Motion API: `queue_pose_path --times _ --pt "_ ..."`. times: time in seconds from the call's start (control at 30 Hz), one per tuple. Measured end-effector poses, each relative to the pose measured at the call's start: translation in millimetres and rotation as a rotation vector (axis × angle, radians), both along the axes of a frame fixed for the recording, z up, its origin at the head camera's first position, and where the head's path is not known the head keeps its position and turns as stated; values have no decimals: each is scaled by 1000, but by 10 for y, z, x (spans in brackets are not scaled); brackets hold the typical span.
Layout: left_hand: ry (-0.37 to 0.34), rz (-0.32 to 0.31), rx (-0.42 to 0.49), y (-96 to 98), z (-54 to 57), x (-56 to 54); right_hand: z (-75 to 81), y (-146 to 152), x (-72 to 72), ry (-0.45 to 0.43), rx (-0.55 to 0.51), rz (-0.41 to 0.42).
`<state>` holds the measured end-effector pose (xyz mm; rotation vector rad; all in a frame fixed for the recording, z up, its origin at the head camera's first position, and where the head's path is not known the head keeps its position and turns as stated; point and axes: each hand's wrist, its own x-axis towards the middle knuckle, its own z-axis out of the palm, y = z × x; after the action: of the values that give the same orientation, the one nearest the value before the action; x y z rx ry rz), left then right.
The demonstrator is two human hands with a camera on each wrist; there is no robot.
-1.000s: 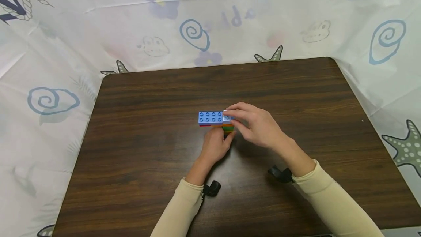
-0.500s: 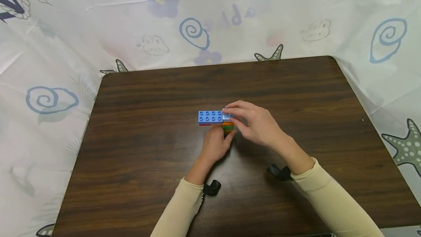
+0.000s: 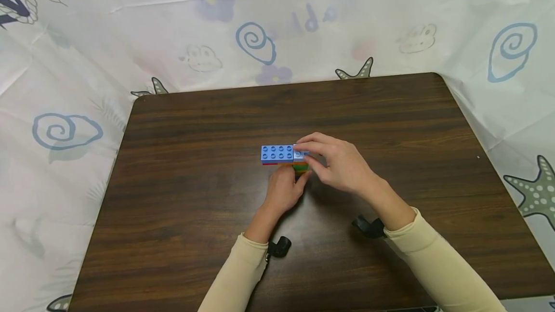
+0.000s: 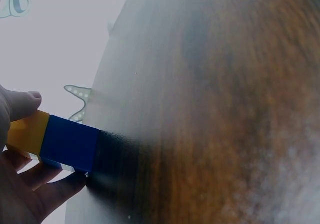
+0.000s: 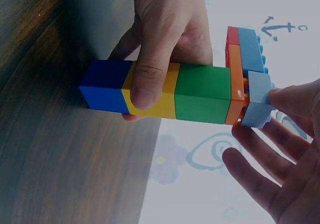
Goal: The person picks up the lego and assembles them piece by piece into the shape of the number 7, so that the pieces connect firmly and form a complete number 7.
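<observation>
A tower of toy building bricks stands on the table, stacked from a dark blue brick (image 5: 105,87) through a yellow brick (image 5: 167,104) and a green brick (image 5: 202,94) to a thin orange brick (image 5: 235,89). A red piece (image 5: 232,35) and a longer blue brick (image 3: 276,152) sit at the top, reaching left in the head view. My left hand (image 3: 284,189) grips the tower around the yellow brick, thumb across its near side. Between thumb and fingers, my right hand (image 3: 342,165) pinches a light blue brick (image 5: 256,107) beside the longer one; a narrow gap with orange studs shows beneath it.
The dark wood-grain table (image 3: 195,134) spreads around the tower on all sides. Behind it hangs a white printed cloth (image 3: 299,47) with shells and starfish. Black wrist cameras stick out below each hand, the left camera (image 3: 279,247) and the right camera (image 3: 368,227).
Both hands keep the same hold, and the tower stays in place. The whole scene sits slightly higher in the head view than a second ago.
</observation>
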<state>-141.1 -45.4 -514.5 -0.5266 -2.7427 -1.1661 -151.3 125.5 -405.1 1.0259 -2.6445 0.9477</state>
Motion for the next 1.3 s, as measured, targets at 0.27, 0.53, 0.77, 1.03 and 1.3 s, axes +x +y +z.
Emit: queue_pose_path --times 0.27,0.53,0.77,1.03,1.3 --pt "-1 -3 -3 1 -7 3 28 -20 31 8 40 -21" --pt "-14 0 -14 7 -17 3 41 -9 15 -49 66 -32" --pt "-18 1 5 6 -2 -1 60 -1 -2 -79 57 -27" --pt "-18 1 6 6 -3 -5 -9 14 -3 -63 13 -25" --pt "-5 5 9 8 -5 -14 -152 11 21 -76 -67 -47"
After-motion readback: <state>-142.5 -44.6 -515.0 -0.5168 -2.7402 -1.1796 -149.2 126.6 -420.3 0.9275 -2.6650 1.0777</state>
